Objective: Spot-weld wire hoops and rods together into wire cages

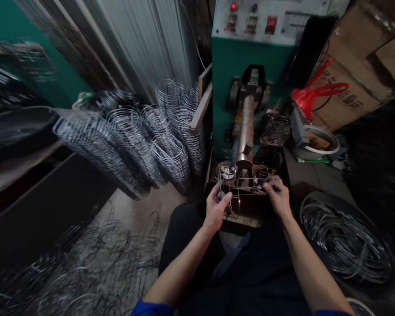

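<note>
My left hand (217, 205) and my right hand (276, 195) both pinch a thin wire frame (242, 186) and hold it under the copper-coloured electrode arm (245, 131) of a green welding machine (246, 66). A small orange spark (239, 201) glows at the frame's near side, right beside my left fingers. The frame rests on the machine's small work plate (246, 217). Both hands have their fingers closed on the wire.
Rows of stacked wire rings (134, 140) lean at the left. Loose bent wires (95, 259) cover the floor at the lower left. A bin of coiled wire rings (345, 241) sits at my right. A small fan (276, 131), a white bowl (319, 147) and cardboard boxes (358, 66) stand behind.
</note>
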Demonstrator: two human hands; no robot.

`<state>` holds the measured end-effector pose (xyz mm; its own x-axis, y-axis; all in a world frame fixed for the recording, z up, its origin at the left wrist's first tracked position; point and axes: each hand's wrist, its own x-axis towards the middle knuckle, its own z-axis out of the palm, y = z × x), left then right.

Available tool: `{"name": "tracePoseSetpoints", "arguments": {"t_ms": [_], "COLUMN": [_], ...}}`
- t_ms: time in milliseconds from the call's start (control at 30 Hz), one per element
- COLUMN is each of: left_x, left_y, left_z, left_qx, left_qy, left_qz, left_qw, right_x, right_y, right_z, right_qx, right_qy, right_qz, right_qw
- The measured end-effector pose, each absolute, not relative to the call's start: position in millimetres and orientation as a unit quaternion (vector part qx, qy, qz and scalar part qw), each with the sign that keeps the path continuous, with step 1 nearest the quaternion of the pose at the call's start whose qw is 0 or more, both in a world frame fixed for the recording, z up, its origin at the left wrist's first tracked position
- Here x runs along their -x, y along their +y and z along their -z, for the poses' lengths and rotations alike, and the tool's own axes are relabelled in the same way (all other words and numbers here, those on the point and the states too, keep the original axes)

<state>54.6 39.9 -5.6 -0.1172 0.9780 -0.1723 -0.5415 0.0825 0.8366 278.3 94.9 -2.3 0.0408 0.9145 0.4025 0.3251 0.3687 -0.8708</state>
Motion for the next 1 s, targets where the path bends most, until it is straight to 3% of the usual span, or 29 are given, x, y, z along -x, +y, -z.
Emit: {"name": "tracePoseSetpoints", "arguments": {"t_ms": [1000], "left_x": [-51.6], "left_y": [72.0], "left_z": [7.4], "left_qx": [-0.278], "left_qy": [0.399], "left_qz": [-0.631], "left_qw": [0.604], "right_x": [-271.5], "right_y": [135.2], "right_z": [1.7], "right_qx": [0.485], "right_qy": [-0.632], "right_qz": [-0.269], "right_qw": [0.541]}}
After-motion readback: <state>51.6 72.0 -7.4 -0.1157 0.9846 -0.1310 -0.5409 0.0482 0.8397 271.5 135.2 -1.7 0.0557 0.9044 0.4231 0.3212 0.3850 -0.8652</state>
